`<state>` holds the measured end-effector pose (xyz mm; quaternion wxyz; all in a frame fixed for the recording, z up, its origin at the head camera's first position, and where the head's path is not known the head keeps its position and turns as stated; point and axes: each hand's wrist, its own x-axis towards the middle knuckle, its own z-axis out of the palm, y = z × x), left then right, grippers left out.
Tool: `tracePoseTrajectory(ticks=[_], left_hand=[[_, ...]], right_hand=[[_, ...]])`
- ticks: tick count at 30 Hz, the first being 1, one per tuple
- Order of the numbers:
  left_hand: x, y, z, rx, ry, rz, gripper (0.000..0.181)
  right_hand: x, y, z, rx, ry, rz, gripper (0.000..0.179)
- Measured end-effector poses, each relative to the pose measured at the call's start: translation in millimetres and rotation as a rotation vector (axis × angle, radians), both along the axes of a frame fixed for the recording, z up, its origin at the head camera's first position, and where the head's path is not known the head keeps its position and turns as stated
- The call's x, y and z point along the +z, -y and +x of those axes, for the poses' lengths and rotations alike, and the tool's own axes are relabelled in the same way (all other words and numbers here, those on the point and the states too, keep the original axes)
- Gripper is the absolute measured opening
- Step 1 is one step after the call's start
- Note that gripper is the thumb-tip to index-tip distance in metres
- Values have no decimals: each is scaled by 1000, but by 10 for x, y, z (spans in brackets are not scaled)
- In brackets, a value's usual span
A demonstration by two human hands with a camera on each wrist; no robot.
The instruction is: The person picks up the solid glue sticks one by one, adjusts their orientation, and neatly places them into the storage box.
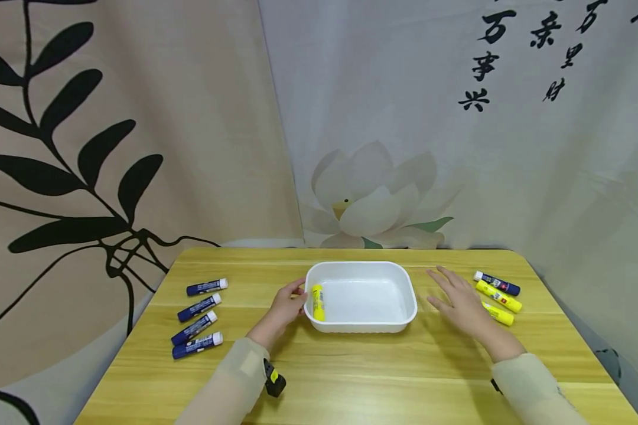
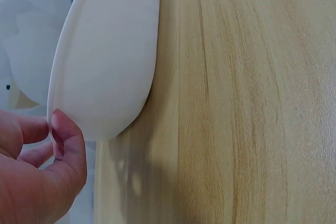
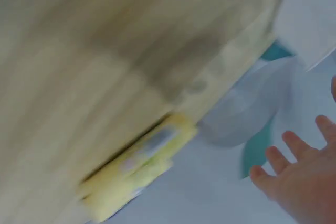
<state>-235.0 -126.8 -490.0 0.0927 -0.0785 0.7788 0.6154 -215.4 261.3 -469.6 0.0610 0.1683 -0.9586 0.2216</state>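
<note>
A white plastic tray (image 1: 361, 327) sits mid-table. My left hand (image 1: 287, 304) pinches its left rim; in the left wrist view, thumb and fingers (image 2: 71, 129) close over the tray's edge (image 2: 105, 61). Inside the tray, along its left end, lies one yellow glue stick (image 1: 318, 303). My right hand (image 1: 459, 304) is empty, fingers spread, over the table between the tray and the sticks at the right. There lie a blue glue stick (image 1: 497, 283) with a white cap, a yellow glue stick (image 1: 500, 296) and another yellow glue stick (image 1: 500, 315), partly hidden by the hand.
Several blue glue sticks (image 1: 195, 307) with white caps lie in a column on the left side of the wooden table (image 1: 340, 378). A printed cloth (image 1: 218, 118) hangs behind the table's back edge.
</note>
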Motion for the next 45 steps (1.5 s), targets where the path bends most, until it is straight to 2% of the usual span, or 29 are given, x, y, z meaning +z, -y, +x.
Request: tracePoseTrajectory(ticks=[9,13,18,21,25,29,32,42,45], left_hand=[[1,-1,-6,0,-7,8,44],[-1,2,-2,2,-7,7,44],[9,-1,9,3,-5,7,44],[7,-2,7,1,-5,9,44],[-3,-1,0,-3,-12,14,44],[-10,0,-8,-2,-12,16,45],[-5,0,-9,-2,-1,11,45],[-10,10,-4,-7,-10,21,45],[-17,12,-8,-8,-9,21,45]], right_hand=[[-142,-617,67,-69,65,44,68],[-221,-784,69,-74,59,66,67],[-279,-907,67,-89,92,103,65],[-298,-948,64,-80,85,125,62],[-320,-987,62,-48,21,163,60],[-357,-1017,52,-21,-32,188,66],[-382,-1027,38,-14,-36,197,72],[-223,-807,24,11,-47,100,79],[-162,-694,17,16,-17,58,77]])
